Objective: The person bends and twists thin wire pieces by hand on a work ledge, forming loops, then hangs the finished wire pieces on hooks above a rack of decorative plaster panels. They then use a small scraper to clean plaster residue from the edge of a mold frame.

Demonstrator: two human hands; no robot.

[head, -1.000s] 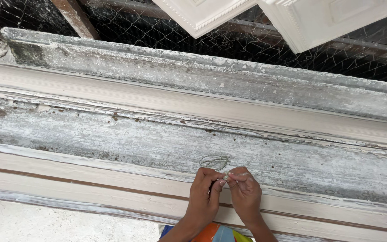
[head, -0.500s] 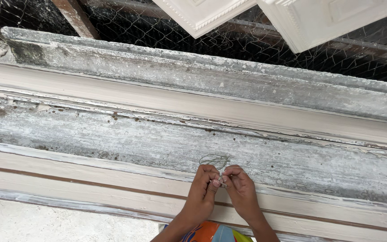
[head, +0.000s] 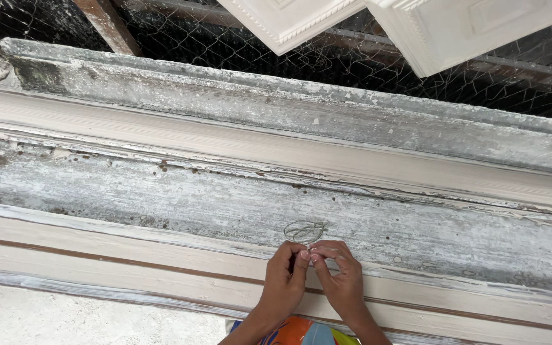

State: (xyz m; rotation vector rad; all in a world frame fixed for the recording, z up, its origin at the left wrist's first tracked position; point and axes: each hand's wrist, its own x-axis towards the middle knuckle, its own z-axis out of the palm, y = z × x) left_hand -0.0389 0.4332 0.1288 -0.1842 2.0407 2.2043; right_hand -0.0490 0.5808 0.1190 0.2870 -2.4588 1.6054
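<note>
Lower centre of frame: the left hand (head: pixel 285 275) and right hand (head: pixel 340 278) meet, fingers pinched together on a wire loop (head: pixel 304 230) that lies just above them, long axis left-right

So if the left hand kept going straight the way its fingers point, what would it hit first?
Probably the small wire loop right at the left hand's fingertips, then the grey plaster-crusted mould beyond it.
</note>
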